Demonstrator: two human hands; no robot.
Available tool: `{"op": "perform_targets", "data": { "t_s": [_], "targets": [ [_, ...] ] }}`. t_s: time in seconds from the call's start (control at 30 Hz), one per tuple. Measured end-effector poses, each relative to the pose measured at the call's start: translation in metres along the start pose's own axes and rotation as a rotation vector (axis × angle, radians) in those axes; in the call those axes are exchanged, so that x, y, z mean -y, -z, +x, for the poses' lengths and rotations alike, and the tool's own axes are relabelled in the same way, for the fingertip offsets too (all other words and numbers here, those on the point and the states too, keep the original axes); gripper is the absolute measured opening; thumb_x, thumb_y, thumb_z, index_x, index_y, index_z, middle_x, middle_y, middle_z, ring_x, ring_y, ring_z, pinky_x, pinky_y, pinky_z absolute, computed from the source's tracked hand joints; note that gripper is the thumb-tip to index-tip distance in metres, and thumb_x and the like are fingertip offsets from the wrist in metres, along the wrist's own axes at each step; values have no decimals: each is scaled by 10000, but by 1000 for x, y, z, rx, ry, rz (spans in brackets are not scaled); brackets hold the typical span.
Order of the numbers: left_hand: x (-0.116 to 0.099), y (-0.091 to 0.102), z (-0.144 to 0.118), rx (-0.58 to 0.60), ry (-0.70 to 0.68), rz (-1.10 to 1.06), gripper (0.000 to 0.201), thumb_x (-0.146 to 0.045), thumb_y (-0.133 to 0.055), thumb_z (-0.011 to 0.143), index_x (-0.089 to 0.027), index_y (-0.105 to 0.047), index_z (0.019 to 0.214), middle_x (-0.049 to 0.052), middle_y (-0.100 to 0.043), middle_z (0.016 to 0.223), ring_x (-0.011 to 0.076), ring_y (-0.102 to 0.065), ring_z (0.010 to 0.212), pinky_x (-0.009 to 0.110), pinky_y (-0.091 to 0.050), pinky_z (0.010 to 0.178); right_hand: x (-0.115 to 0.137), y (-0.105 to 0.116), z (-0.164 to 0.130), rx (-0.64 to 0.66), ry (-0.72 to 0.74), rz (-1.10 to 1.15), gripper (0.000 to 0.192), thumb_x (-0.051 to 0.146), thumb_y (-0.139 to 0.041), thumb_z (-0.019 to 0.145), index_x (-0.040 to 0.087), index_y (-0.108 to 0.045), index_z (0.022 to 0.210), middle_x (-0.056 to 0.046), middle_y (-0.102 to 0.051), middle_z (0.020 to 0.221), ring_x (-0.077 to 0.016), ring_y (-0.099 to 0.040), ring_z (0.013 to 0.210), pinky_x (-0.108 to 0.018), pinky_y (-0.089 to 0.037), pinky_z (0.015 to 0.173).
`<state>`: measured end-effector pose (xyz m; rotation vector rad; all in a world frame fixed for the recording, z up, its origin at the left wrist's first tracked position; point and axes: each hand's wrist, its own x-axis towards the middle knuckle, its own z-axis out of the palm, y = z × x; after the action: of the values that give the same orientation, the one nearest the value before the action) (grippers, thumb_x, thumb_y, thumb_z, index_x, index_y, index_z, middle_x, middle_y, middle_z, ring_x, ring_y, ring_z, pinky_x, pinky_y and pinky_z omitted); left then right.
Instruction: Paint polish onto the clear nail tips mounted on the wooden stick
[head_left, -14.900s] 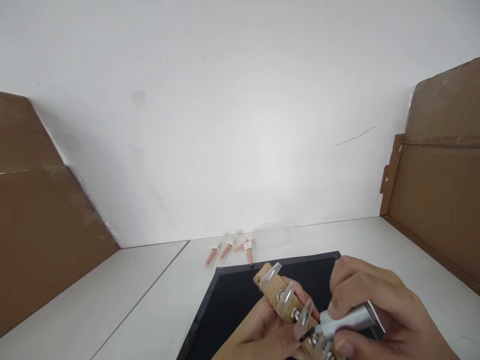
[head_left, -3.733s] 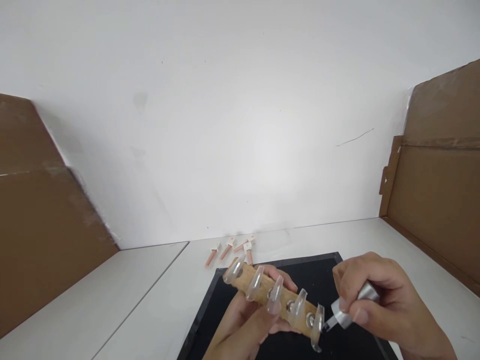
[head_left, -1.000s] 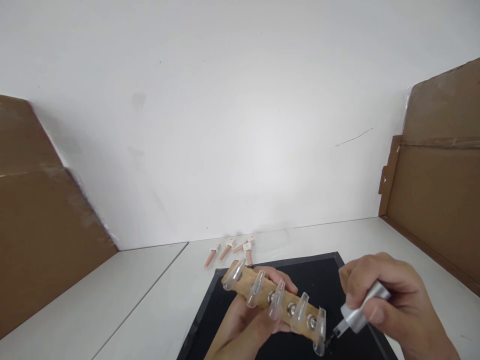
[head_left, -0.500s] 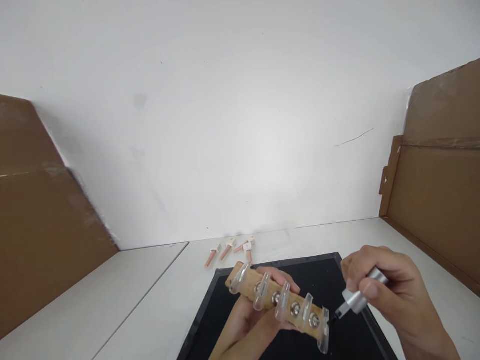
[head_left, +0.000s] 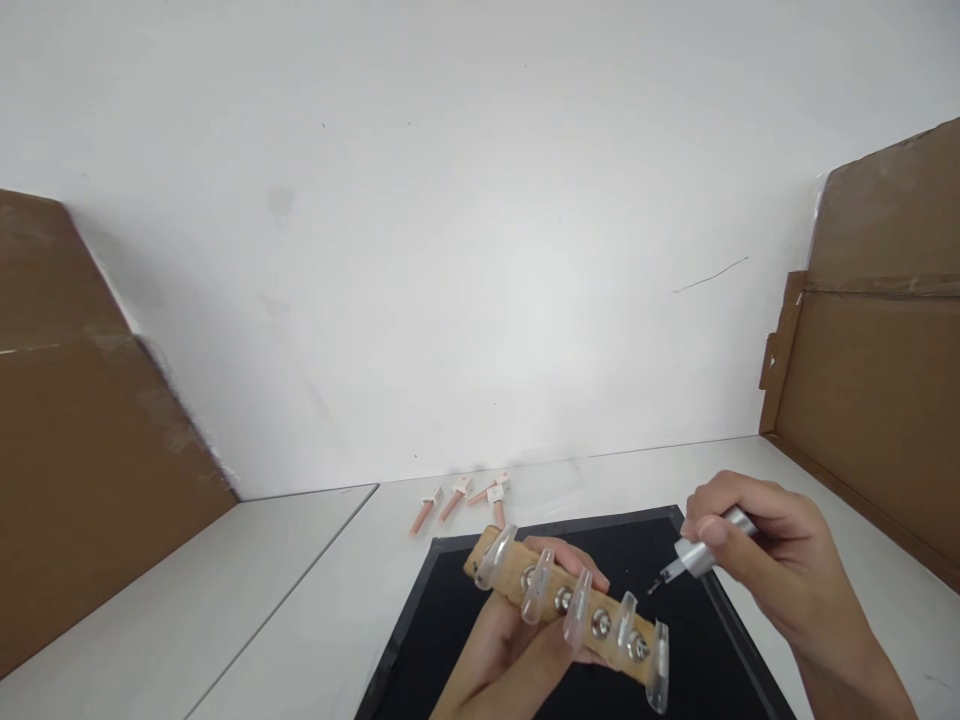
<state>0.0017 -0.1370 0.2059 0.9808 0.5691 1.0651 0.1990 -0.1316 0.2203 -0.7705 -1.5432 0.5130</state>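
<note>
My left hand (head_left: 525, 640) is wrapped around a light wooden bar (head_left: 517, 585) from beneath and behind. Several clear false nail tips (head_left: 578, 608) stand crosswise along the bar, with shiny round metal pieces (head_left: 601, 623) set between them. To the right, my right hand (head_left: 769, 550) pinches a silver cylindrical tool (head_left: 697, 557) between thumb and fingers. Its thin, dark-specked end points down and left, apart from the end nail tip (head_left: 658, 668). I cannot make out what kind of tool it is.
A black mat (head_left: 637, 545) with a raised-looking border lies under my hands on the white table (head_left: 300, 580). Several pink-stemmed pieces with white heads (head_left: 454, 500) lie behind the bar. Cardboard panels (head_left: 870, 370) stand at both sides, and a white wall (head_left: 480, 250) rises behind.
My right hand has lifted the silver tool up and slightly left, away from the end nail tip. The bar in my left hand has shifted slightly right.
</note>
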Motion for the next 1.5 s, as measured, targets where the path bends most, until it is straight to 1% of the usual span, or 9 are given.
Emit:
{"op": "perform_targets", "data": {
  "t_s": [0.13, 0.27, 0.4, 0.57, 0.77, 0.9, 1.07, 1.3, 1.5],
  "targets": [
    [6, 2, 7, 105, 87, -67, 154, -222, -783, 693, -210, -677, 805, -9, -665, 837, 128, -638, 751, 211, -496, 620, 2, -2, 1, -76, -57, 77, 300, 424, -660, 834, 205, -636, 631, 25, -539, 517, -89, -349, 431, -217, -274, 392],
    [8, 2, 10, 187, 273, -100, 152, -210, -753, 734, -177, -641, 831, -1, -683, 814, 110, -659, 704, 196, -489, 601, 5, -8, -1, -157, -214, 132, 357, 519, -680, 777, 205, -642, 613, 21, -518, 544, -94, -295, 448, -240, -224, 405],
    [10, 6, 13, 214, 398, -101, 189, -195, -723, 747, -154, -607, 892, 26, -695, 819, 114, -652, 674, 217, -519, 580, 3, -8, -2, -172, -284, 154, 357, 526, -688, 763, 207, -637, 610, 28, -481, 546, -96, -263, 459, -250, -195, 420],
    [24, 8, 29, 156, 377, -95, 271, -189, -709, 703, -137, -574, 932, 42, -677, 757, 138, -641, 633, 247, -541, 532, -11, -1, 4, -80, -352, 183, 345, 520, -687, 761, 206, -637, 626, 64, -366, 469, -87, -264, 424, -228, -213, 396],
    [39, 18, 47, 94, 342, -181, 276, -153, -651, 695, -134, -559, 955, 64, -678, 783, 172, -669, 721, 265, -561, 574, -24, 3, 10, -157, -428, 143, 344, 527, -694, 740, 204, -623, 647, 64, -397, 503, -79, -312, 428, -219, -246, 410],
    [43, 37, 44, 217, 331, -345, 226, -272, -569, 740, -150, -574, 930, 84, -688, 803, 210, -675, 738, 292, -568, 504, -16, 3, 6, -216, -421, 96, 330, 518, -696, 738, 207, -620, 657, 59, -408, 534, -82, -322, 442, -217, -251, 412],
    [58, 55, 33, 385, 349, -341, 296, -384, -449, 834, -145, -601, 920, 81, -685, 769, 183, -654, 635, 255, -548, 448, -2, -6, 3, -160, -380, 11, 328, 505, -638, 785, 204, -620, 655, 70, -340, 491, -96, -293, 450, -224, -245, 421],
    [79, 74, 33, 302, 293, -280, 346, -484, -508, 847, -157, -617, 833, 40, -645, 700, 138, -600, 560, 205, -498, 413, -2, -29, 9, 7, -370, -109, 303, 446, -579, 830, 205, -596, 647, 77, -271, 497, -104, -227, 454, -234, -207, 410],
    [119, 107, 48, 265, 268, -278, 404, -524, -600, 797, -137, -657, 898, 81, -692, 761, 150, -660, 634, 197, -506, 484, -28, -29, 14, -62, -426, -157, 252, 460, -627, 771, 220, -633, 696, 68, -320, 498, -116, -292, 455, -230, -266, 410]
  ]
}}
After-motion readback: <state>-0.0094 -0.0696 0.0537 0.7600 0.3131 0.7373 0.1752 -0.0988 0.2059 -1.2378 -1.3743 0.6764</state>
